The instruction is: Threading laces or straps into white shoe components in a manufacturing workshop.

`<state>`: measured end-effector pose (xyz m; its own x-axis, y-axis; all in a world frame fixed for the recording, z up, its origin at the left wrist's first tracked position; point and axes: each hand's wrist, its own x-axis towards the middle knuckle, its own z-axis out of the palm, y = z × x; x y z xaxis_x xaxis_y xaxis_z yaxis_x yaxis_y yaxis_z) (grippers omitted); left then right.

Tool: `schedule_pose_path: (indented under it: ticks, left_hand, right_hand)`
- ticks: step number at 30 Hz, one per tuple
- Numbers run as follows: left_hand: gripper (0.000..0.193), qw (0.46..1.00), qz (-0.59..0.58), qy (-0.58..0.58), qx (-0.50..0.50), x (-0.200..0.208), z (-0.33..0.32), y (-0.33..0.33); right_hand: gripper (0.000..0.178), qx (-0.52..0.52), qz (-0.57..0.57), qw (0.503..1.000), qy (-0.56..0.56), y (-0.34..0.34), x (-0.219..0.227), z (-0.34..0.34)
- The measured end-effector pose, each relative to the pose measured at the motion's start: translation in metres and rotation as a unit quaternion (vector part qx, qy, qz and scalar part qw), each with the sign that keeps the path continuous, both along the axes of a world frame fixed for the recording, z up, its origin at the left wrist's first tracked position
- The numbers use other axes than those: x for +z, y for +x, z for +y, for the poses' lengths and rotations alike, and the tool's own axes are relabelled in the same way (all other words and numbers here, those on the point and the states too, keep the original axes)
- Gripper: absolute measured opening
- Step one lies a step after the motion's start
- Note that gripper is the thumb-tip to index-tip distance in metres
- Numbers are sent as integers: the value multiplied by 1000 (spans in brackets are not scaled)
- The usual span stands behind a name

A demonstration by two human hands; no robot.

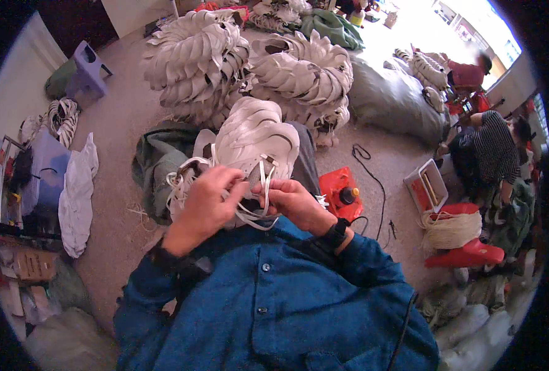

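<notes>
I am watching both hands working at the middle of the view, just above the blue shirt [274,309]. The left hand [203,207] is curling its fingers closed around a bundle of white straps [249,213], and the right hand [296,204] is pinching one strap between thumb and fingertips, the other fingers folded in; both are gripping, not open. The straps are hanging from a stack [253,139] of white shoe-upper pieces sitting at 12 o'clock from the hands, on the lap. The stack's long axis is running from about 6 to 12 o'clock, its rounded end pointing away from me toward 12; the strap being pinched is running nearly upright, from 6 to 12. I judge the step in hand to be threading or tying the straps through the stack to bind it, about midway, since loose ends are trailing at 6 o'clock below the hands. The next move, as I see it, is calling for a firm pull with the right hand while the left is keeping the bundle from slipping. Bigger piles [243,62] of the same white pieces are lying at 12 o'clock, a red box [339,191] at 3 o'clock, and another person [491,148] is sitting at 2 o'clock.
</notes>
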<state>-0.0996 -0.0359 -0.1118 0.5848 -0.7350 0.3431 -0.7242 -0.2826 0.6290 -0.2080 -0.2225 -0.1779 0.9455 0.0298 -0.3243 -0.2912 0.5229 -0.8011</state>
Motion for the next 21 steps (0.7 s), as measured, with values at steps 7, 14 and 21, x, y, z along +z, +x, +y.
schedule_pose_path:
  ticks: [7, 14, 21]
  left_hand:
    - [29, 992, 35, 105, -60, -21, -49, 2]
    - [24, 977, 119, 118, -128, -26, -50, 17]
    - [14, 959, 250, 89, -98, -20, -41, 16]
  right_hand:
    - [15, 35, -81, 987, -137, -1, -12, -1]
    - [16, 53, -95, 975, -194, -3, -5, 0]
    - [19, 110, -98, 959, -240, -6, -8, -13]
